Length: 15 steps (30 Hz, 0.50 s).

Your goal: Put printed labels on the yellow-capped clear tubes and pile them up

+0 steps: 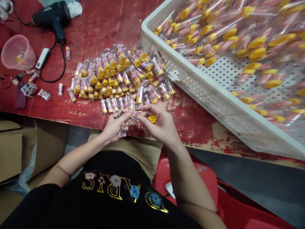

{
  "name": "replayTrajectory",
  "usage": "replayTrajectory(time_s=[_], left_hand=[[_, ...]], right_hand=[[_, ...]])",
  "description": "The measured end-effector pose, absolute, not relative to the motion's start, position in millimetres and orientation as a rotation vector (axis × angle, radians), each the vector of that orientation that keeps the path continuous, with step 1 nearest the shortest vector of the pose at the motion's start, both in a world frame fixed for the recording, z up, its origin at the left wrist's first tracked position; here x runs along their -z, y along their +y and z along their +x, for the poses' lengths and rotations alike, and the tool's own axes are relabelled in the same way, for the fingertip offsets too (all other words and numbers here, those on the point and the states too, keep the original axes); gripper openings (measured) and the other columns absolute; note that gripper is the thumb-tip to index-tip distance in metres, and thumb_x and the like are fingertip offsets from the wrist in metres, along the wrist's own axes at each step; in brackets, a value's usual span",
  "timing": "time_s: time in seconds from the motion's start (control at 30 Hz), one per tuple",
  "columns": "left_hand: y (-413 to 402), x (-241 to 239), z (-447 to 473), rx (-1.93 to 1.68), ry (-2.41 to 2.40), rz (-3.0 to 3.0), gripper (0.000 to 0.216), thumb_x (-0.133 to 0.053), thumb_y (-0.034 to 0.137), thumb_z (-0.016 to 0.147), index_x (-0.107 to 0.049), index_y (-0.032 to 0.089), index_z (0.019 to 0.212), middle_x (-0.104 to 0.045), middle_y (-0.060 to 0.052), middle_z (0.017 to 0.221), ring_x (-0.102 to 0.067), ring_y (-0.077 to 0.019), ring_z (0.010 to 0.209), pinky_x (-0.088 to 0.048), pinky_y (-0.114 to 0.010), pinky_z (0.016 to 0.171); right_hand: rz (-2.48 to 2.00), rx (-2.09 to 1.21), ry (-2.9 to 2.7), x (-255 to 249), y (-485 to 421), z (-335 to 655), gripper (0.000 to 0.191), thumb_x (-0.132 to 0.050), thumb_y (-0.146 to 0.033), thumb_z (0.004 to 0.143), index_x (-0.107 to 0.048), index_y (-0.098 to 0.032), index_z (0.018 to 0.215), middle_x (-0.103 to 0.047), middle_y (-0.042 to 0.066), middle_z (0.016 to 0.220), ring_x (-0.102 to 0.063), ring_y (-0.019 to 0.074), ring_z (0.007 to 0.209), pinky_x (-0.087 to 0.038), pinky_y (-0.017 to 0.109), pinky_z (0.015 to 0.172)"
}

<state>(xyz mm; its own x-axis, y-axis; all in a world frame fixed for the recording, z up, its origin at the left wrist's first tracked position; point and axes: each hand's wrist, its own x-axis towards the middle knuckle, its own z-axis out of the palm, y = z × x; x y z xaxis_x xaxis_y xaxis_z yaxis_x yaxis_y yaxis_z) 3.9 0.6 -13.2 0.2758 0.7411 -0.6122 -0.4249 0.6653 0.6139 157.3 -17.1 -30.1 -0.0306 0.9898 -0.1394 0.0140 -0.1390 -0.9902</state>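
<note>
My left hand (116,126) is closed around several small printed clear plastic sleeves (122,133), and its thumb presses on top of them. My right hand (159,124) is closed too, its thumb and forefinger meeting at the sleeves near the left fingertips. A yellow cap (152,119) shows in the curl of my right hand; whatever the cap is attached to is hidden by the fingers. Just beyond both hands lies a big pile of small yellow-ended tubes (111,79) in printed clear wrap. A row of the same tubes (114,104) lies nearest my fingers.
To the right, a white perforated crate (202,82) holds many clear tubes with yellow caps (258,42). On the left of the red table (105,22) are a black heat gun (53,17), a pink basket (19,52), red scissors (6,80) and a phone (21,97). Cardboard boxes (10,152) stand below.
</note>
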Motion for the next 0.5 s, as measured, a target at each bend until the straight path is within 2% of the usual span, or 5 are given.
replayTrajectory(time_s=[0.1, 0.2, 0.33, 0.43, 0.5], left_hand=[[6, 9, 5, -0.867, 0.983, 0.217, 0.045, -0.093, 0.03, 0.061, -0.053, 0.015, 0.075, -0.041, 0.01, 0.058, -0.032, 0.0003, 0.044, -0.022, -0.012, 0.04], [9, 8, 6, -0.841, 0.983, 0.029, 0.04, -0.089, 0.027, 0.069, -0.051, 0.015, 0.072, -0.043, 0.008, 0.061, -0.031, 0.001, 0.043, -0.024, -0.012, 0.039], [8, 7, 6, -0.743, 0.906, -0.133, 0.031, -0.081, 0.027, 0.079, -0.053, 0.015, 0.074, -0.044, 0.007, 0.065, -0.031, 0.0018, 0.043, -0.026, -0.011, 0.039], [5, 5, 5, -0.7, 0.873, -0.171, 0.028, -0.079, 0.026, 0.081, -0.054, 0.015, 0.075, -0.038, 0.007, 0.062, -0.03, 0.0016, 0.043, -0.025, -0.01, 0.04], [5, 2, 4, -0.705, 0.883, -0.18, 0.03, -0.079, 0.025, 0.081, -0.053, 0.015, 0.073, -0.033, 0.008, 0.06, -0.029, 0.0011, 0.043, -0.024, -0.011, 0.04]], right_hand=[[-1.256, -1.214, -1.083, 27, -19, 165, 0.033, -0.066, -0.044, 0.088, -0.061, -0.025, 0.114, -0.058, 0.001, 0.087, -0.056, 0.0114, 0.067, -0.053, 0.026, 0.062], [-1.185, -1.058, -0.978, 28, -26, 164, 0.037, -0.06, -0.042, 0.09, -0.057, -0.03, 0.124, -0.056, 0.006, 0.103, -0.062, 0.0178, 0.088, -0.059, 0.036, 0.08], [-1.176, -0.777, -0.984, 37, -35, 151, 0.037, -0.052, -0.04, 0.095, -0.05, -0.032, 0.131, -0.054, 0.007, 0.106, -0.061, 0.0201, 0.099, -0.057, 0.047, 0.096], [-1.189, -0.681, -0.992, 46, -40, 147, 0.04, -0.051, -0.047, 0.096, -0.048, -0.031, 0.132, -0.055, 0.008, 0.104, -0.061, 0.0208, 0.1, -0.057, 0.048, 0.095], [-1.213, -0.687, -0.954, 49, -44, 149, 0.043, -0.056, -0.053, 0.093, -0.05, -0.03, 0.128, -0.055, 0.008, 0.103, -0.062, 0.0209, 0.098, -0.059, 0.041, 0.086]])
